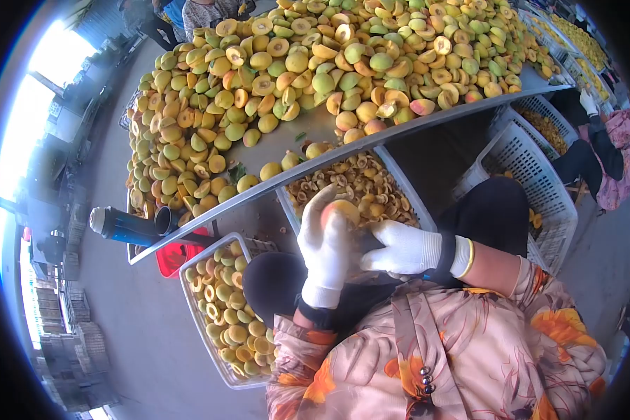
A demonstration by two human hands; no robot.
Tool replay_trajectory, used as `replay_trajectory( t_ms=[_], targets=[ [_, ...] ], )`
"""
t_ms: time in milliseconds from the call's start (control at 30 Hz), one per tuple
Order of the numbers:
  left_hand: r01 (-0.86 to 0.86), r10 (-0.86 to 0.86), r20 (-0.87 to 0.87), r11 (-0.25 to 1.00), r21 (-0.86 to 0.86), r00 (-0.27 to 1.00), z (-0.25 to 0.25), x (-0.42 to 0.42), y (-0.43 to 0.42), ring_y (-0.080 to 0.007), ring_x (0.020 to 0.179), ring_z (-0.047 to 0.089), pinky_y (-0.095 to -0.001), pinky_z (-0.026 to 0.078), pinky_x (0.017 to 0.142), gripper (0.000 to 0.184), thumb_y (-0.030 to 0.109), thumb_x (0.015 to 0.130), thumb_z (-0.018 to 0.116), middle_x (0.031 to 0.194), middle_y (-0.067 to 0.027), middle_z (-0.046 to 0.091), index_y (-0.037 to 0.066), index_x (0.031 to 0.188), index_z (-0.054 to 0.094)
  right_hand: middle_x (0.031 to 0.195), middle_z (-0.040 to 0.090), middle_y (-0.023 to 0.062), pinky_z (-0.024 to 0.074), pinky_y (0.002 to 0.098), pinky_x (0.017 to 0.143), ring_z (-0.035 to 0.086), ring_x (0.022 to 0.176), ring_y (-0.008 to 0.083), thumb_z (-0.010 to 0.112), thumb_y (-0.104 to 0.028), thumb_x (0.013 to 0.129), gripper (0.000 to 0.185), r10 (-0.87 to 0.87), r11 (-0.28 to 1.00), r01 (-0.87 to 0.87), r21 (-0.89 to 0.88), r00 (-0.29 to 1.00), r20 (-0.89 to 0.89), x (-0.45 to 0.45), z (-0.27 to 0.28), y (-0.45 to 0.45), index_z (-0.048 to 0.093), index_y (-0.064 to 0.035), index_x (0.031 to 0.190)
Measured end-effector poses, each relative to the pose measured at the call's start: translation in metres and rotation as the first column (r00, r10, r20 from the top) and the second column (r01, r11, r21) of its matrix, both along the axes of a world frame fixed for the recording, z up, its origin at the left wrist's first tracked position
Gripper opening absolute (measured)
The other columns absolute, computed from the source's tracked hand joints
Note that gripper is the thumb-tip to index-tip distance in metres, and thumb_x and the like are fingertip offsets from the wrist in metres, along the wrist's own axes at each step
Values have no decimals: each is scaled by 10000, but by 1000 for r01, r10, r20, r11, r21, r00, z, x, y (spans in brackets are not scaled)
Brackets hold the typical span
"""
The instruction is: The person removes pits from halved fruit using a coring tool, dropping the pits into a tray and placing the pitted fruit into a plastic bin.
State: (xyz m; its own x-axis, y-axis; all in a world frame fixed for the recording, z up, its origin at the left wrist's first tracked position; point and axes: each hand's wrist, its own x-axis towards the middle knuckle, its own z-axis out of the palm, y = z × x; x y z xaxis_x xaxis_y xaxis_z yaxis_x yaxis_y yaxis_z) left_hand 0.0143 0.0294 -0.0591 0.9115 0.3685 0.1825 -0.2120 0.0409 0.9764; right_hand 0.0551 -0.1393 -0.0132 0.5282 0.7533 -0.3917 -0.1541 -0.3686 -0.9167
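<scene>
In a white glove, my left hand [323,248] is closed around a yellow-orange peach [344,210] and holds it up in front of my lap. My right hand [407,248], also gloved, is just beside it with its fingers curled in. Something dark and blurred shows between the two hands, too unclear to name. Below and beyond my hands is a crate [407,187] full of brown-yellow peach stones and scraps. Beside my left knee, a white crate [189,294] holds peach halves with their stones out.
A metal-edged table [273,145] bears a big heap of peaches [315,63], many cut in half. A blue flask [122,224] and a red bucket [171,260] are at left. White basket crates [532,175] stand at right, near another person [619,150]. More people are at the back.
</scene>
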Motion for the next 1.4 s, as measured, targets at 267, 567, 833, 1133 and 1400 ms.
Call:
replay_trajectory(
  t_ms=[267,567,833,1133,1400],
  targets=[
    [-179,133,-214,962,-208,968,4,3,-7,-63,635,576,-226,476,557,296,273,993,660,862,-40,691,2,1093,726,610,551,18,413,269,402,513,433,107,645,-161,919,304,49,992,-71,-99,976,-214,0,-6,12,591,-36,1191],
    [-196,129,-283,955,-223,950,5,9,0,-56,636,564,-204,443,550,309,296,1014,644,851,-32,712,2,1025,741,633,561,22,418,269,405,523,437,106,669,-199,919,372,130,983,-158,-93,958,-254,17,-21,17,569,-38,1239],
    [-59,29,-199,987,-148,980,-4,11,9,-89,721,646,-204,490,603,383,343,1025,605,899,-62,737,-19,1050,731,582,483,-16,355,259,403,419,432,68,669,-161,924,250,219,950,-302,-87,836,-504,32,-10,16,560,-64,1126],
    [113,-136,-117,976,-188,984,12,12,20,-149,743,690,-261,538,655,481,414,1015,590,897,-130,745,-50,1073,705,576,446,-26,303,247,379,394,418,71,665,-152,913,140,202,979,-185,89,802,-562,22,-13,20,547,-82,940],
    [272,-304,-45,901,-338,952,11,8,19,-191,756,689,-317,559,728,510,418,997,603,925,-174,735,-72,1119,673,545,351,-43,218,226,330,279,369,44,591,-126,905,129,378,922,-122,366,482,-790,20,-29,10,514,-79,812]
  ],
)
